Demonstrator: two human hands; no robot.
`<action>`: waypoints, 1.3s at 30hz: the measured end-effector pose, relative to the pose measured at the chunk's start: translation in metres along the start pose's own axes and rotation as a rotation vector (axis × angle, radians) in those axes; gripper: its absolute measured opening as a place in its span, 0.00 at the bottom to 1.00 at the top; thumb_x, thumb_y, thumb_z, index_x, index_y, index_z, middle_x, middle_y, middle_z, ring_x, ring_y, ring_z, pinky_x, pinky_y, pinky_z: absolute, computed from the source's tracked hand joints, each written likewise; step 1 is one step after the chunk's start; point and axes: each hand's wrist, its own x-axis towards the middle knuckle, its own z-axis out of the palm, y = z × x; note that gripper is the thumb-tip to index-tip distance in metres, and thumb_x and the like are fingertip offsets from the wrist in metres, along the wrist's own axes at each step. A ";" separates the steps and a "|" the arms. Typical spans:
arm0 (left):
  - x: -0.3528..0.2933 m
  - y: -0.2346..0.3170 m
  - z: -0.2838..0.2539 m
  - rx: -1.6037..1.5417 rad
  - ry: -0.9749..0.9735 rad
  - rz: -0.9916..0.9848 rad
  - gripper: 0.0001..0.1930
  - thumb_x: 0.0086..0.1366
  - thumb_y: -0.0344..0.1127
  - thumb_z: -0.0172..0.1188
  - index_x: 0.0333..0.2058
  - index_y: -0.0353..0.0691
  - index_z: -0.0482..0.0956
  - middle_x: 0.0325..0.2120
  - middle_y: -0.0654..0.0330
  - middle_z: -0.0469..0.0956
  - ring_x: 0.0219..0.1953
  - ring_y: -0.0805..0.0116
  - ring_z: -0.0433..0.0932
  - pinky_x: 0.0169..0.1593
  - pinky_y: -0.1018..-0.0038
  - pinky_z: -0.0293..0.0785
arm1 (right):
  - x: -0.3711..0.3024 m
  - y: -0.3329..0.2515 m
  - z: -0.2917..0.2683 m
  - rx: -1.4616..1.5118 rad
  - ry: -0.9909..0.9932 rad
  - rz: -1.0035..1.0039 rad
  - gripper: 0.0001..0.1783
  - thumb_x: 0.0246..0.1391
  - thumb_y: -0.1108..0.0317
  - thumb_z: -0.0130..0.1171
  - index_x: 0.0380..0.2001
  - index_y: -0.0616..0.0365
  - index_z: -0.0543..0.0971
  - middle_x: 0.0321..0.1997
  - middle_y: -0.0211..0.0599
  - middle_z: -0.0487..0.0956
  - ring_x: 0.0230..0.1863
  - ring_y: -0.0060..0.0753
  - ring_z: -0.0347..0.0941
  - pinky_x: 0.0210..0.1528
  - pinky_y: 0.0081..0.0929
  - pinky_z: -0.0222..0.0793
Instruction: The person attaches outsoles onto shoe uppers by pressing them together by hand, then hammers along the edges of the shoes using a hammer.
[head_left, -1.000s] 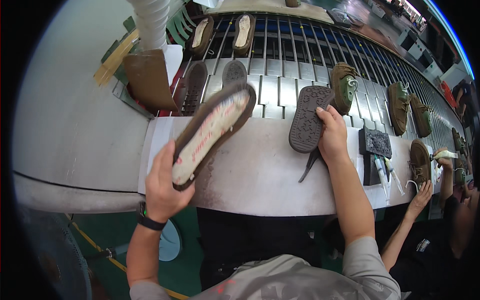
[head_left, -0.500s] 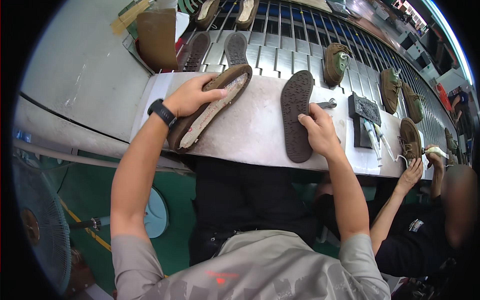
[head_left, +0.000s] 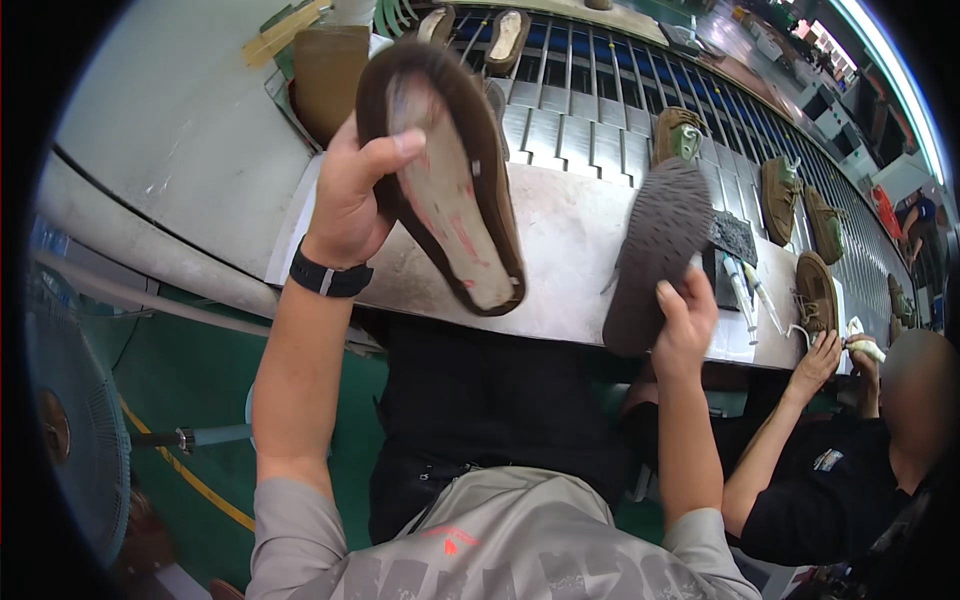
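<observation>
My left hand [head_left: 350, 200] grips a brown shoe upper [head_left: 440, 200] by its side, thumb pressed on the pale bottom. The upper is raised with its underside toward me, showing a cream lasting board with reddish marks inside a dark brown rim. In my right hand [head_left: 690, 325] is a dark brown shoe sole [head_left: 655, 250], pinched near its lower right edge, thumb on the ridged tread. The sole is tilted, slightly blurred, and held above the front part of the pale worktable [head_left: 565, 230]. The two parts are apart.
Behind the table runs a roller and slat conveyor [head_left: 575, 125] bearing several brown shoes [head_left: 780, 200]. Right of the sole lie a black block [head_left: 733, 235] and white tube-like tools [head_left: 740, 290]. A co-worker's hand [head_left: 820, 360] touches a shoe [head_left: 817, 290]. A fan [head_left: 80, 440] stands at left.
Both parts have been lifted off the table toward me. The upper has turned so its bottom faces me; the sole has shifted right and tilted.
</observation>
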 end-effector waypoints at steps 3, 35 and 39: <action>-0.004 -0.001 0.002 0.212 -0.067 0.144 0.22 0.75 0.36 0.59 0.62 0.30 0.72 0.56 0.43 0.81 0.57 0.58 0.82 0.62 0.60 0.79 | -0.029 -0.021 0.008 0.110 -0.017 -0.066 0.20 0.63 0.79 0.56 0.58 0.69 0.74 0.53 0.45 0.82 0.53 0.34 0.80 0.61 0.33 0.73; -0.018 0.025 0.057 0.229 -0.216 0.000 0.46 0.52 0.51 0.78 0.63 0.28 0.69 0.57 0.40 0.78 0.55 0.57 0.82 0.61 0.62 0.79 | -0.016 -0.052 0.129 0.142 -0.541 0.029 0.13 0.68 0.68 0.66 0.51 0.62 0.85 0.49 0.34 0.88 0.48 0.21 0.80 0.52 0.25 0.76; -0.018 0.021 0.053 0.247 -0.239 0.018 0.46 0.52 0.50 0.78 0.63 0.28 0.69 0.57 0.40 0.78 0.55 0.57 0.82 0.61 0.62 0.79 | -0.017 -0.049 0.129 0.151 -0.535 0.081 0.12 0.67 0.68 0.67 0.49 0.62 0.86 0.47 0.34 0.88 0.47 0.21 0.80 0.51 0.25 0.76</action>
